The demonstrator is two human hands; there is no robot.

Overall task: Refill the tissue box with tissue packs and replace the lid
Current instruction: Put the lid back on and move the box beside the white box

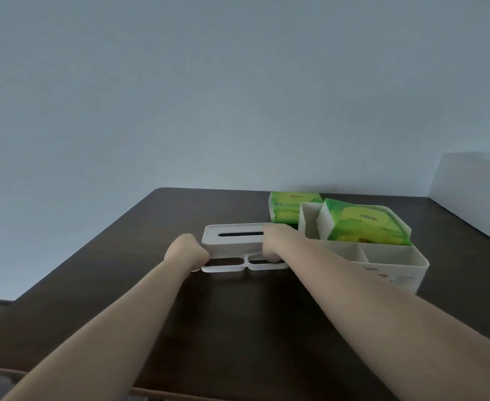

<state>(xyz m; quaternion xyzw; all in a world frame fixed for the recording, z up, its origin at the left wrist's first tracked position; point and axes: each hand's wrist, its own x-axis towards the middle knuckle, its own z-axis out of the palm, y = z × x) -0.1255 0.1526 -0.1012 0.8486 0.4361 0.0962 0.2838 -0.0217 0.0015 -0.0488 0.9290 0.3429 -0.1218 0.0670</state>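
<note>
- Two bare forearms reach forward over the dark table (122,256).
- Left hand (186,251) and right hand (272,244) each clasp one end of the white lid (232,241), slot facing up.
- Right of the lid: white tissue box (394,270), uncovered, holding one green tissue pack (365,227) tilted inside.
- Farthest: second green pack (287,208) behind the box, on the table.

My dark brown wooden table (180,285), pale blue-grey wall (209,96) behind it, soft even light, white panel (475,180) at right
</note>
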